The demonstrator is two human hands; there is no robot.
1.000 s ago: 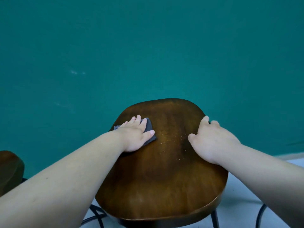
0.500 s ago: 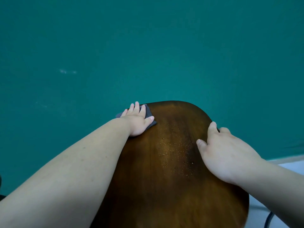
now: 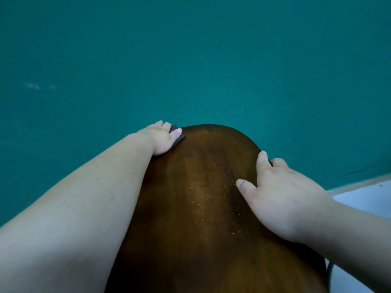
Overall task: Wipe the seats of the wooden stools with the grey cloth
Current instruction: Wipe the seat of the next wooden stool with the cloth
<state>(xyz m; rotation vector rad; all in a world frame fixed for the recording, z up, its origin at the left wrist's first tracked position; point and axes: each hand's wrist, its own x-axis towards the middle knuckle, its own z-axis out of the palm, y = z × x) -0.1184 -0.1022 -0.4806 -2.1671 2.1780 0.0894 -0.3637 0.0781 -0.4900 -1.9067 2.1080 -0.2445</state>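
Observation:
A dark brown wooden stool seat [image 3: 203, 218] fills the lower middle of the head view, with fine light specks scattered down its centre. My left hand [image 3: 161, 137] presses flat on the grey cloth [image 3: 177, 137] at the seat's far left corner; only a small dark corner of the cloth shows beside my fingers. My right hand [image 3: 279, 193] grips the seat's right edge, thumb on top and fingers curled over the rim.
A teal wall [image 3: 190, 60] stands close behind the stool. A strip of pale floor [image 3: 364, 199] and a skirting edge show at the right. A dark metal leg [image 3: 329, 271] curves down at the lower right.
My left hand has slid the cloth away from me to the seat's far left corner. The view has moved closer over the stool, and the second stool at the left has left the frame.

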